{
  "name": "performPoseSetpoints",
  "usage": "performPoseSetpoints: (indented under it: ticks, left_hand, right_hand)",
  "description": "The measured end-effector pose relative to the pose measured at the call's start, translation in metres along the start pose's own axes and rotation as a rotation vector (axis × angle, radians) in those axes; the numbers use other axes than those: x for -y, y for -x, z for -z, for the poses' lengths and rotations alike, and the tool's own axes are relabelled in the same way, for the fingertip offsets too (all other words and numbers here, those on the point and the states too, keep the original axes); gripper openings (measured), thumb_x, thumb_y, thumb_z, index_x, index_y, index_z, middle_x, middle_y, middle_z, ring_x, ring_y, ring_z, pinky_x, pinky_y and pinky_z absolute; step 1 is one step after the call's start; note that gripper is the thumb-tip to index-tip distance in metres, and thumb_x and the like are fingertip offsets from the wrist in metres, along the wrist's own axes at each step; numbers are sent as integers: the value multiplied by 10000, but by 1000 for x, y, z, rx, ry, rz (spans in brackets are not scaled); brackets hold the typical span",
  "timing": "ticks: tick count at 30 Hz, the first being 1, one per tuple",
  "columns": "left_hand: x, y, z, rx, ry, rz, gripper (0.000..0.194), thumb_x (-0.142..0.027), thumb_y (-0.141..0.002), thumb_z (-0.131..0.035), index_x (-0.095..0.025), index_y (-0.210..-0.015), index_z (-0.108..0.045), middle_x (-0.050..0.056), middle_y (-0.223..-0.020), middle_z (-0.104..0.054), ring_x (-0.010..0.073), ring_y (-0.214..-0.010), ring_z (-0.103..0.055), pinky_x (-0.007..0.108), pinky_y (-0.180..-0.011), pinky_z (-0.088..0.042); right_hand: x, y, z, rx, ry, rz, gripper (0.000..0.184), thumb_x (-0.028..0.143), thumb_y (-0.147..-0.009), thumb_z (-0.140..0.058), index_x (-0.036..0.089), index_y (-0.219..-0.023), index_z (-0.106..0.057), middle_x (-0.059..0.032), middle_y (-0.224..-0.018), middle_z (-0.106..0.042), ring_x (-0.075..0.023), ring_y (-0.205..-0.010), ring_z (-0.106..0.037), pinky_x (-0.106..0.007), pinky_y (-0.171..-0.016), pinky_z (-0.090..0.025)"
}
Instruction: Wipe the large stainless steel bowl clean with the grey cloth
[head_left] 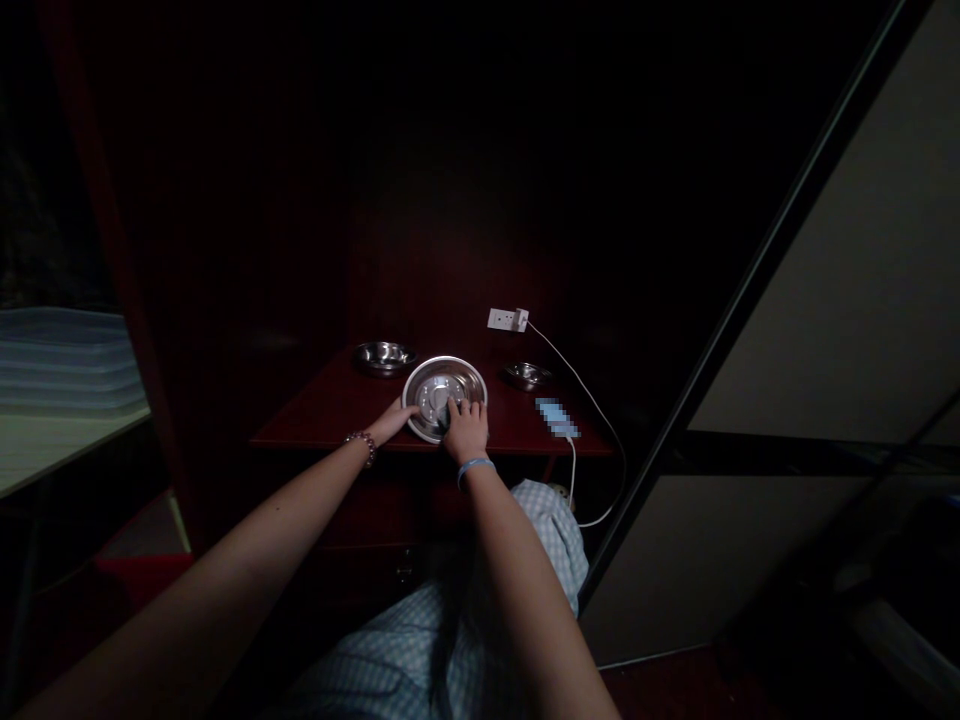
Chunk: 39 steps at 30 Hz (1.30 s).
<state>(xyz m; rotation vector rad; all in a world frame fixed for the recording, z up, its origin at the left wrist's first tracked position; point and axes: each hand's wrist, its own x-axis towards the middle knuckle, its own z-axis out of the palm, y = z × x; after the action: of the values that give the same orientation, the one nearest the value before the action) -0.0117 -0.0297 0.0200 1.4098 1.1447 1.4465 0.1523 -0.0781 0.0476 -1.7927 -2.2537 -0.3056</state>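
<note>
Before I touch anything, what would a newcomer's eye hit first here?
Likely the shiny metal bowl, tilted at the shelf's front edge between both hands, left and right. Next, the white wall socket behind it, its cable looping down on the right.

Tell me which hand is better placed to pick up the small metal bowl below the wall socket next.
Right, most likely. The right hand is nearer the small metal bowl; the left hand is at the held bowl's left side. Both are on that bowl, so the right would first have to leave it.
</note>
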Motion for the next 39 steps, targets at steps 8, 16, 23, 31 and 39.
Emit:
performPoseSetpoints:
  ticks: [8,16,23,31,39]
  left_hand:
    - [-5,4,-1,29,-13,19,277,-177,-580,-601,-159,-845,-678,58,-863,-766,298,-1015,-702,427,-977,-542]
    - [-1,1,-1,-2,7,6,321,-194,-604,-625,-148,-915,-686,85,-956,-777,300,-1081,-697,442,-1027,-517]
    - [7,-2,0,-44,24,0,368,-244,-673,-669,-134,-1024,-680,121,-1091,-773,303,-1143,-685,429,-1062,-500]
    - [16,-8,3,-83,22,1,414,-313,-724,-709,-131,-1094,-682,137,-1145,-766,307,-1165,-683,432,-1084,-479]
    - [16,-7,4,-80,-20,1,391,-394,-757,-691,-132,-1048,-711,126,-1083,-788,308,-1156,-690,404,-1039,-511]
  right_hand:
    - [-1,-1,0,25,18,-3,672,238,-930,-484,158,-1586,-363,-152,-1588,-429,-314,-1431,-357,-466,-1208,-133]
    - [-1,-1,-4,16,8,16,678,224,-924,-479,134,-1584,-358,-176,-1582,-430,-312,-1449,-350,-470,-1222,-111]
    - [1,1,-7,61,-9,51,678,239,-915,-507,140,-1572,-373,-172,-1587,-428,-296,-1462,-352,-469,-1221,-143]
    - [5,5,-3,137,23,171,559,326,-959,-518,142,-1487,-492,-145,-1571,-464,-286,-1423,-429,-434,-1196,-261]
    - [13,7,1,186,-101,226,589,324,-979,-449,159,-1545,-436,-125,-1587,-446,-273,-1410,-464,-399,-1168,-357]
